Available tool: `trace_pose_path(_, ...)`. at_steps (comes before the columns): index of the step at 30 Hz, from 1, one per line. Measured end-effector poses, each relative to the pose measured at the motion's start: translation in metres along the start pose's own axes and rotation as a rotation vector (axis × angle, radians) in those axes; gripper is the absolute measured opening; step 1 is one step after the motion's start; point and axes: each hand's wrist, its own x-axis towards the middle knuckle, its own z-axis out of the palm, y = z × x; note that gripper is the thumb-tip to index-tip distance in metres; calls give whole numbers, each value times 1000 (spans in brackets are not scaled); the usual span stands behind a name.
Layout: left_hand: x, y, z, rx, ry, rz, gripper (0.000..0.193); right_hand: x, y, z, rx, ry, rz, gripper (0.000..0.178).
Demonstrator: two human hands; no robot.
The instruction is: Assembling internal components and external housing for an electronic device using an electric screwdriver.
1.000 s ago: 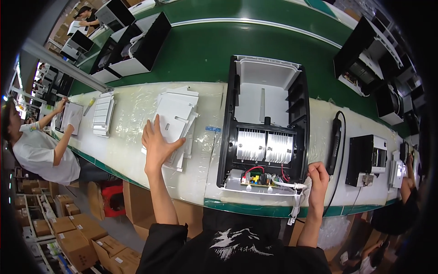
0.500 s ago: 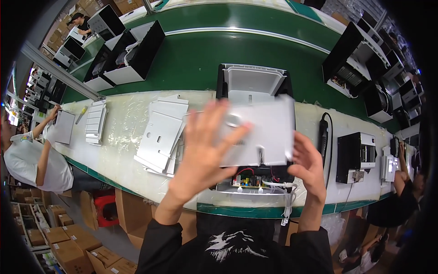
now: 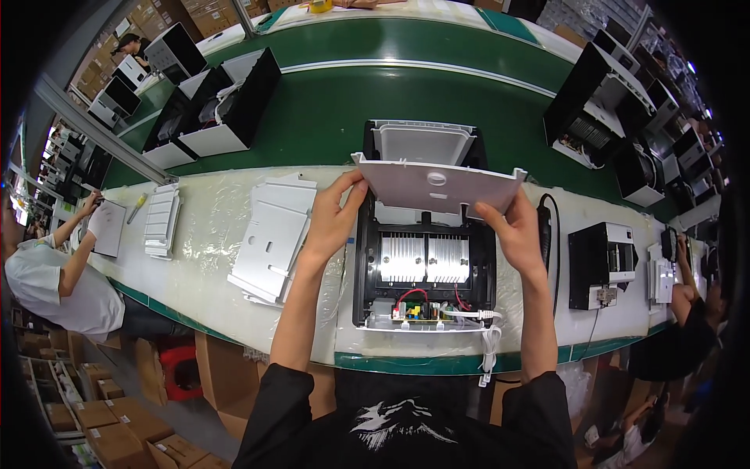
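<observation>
White panel (image 3: 439,187) hangs tilted between the fingers, its left end clamped in the left hand (image 3: 331,223), its right end in the right hand (image 3: 519,234). Below the fingers, an open black housing (image 3: 365,273) with 2 finned metal blocks (image 3: 403,259) rests on a pale, film-covered worktop (image 3: 211,215). Just left of the left fingers lies a stack of white plates (image 3: 269,234); beyond the fingertips stretches a green surface (image 3: 336,98). Farther left of the fingers, a co-worker (image 3: 62,273) leans at the worktop, cardboard boxes (image 3: 125,445) nearby on the floor.
</observation>
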Motion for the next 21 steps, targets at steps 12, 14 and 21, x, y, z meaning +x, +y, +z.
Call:
trace_pose_path(12, -7, -7, 6, -49, 75, -22, 17, 1, 18, 5, -54, -39, -21, 37)
trace_pose_path(14, -10, -7, 6, 20, 87, -32, 16, 3, 14, 4, -258, -69, 113, 44)
trace_pose_path(21, -11, -12, 14, 359, 252, 153, 13, 12, 20, 1, -699, 75, -254, 61)
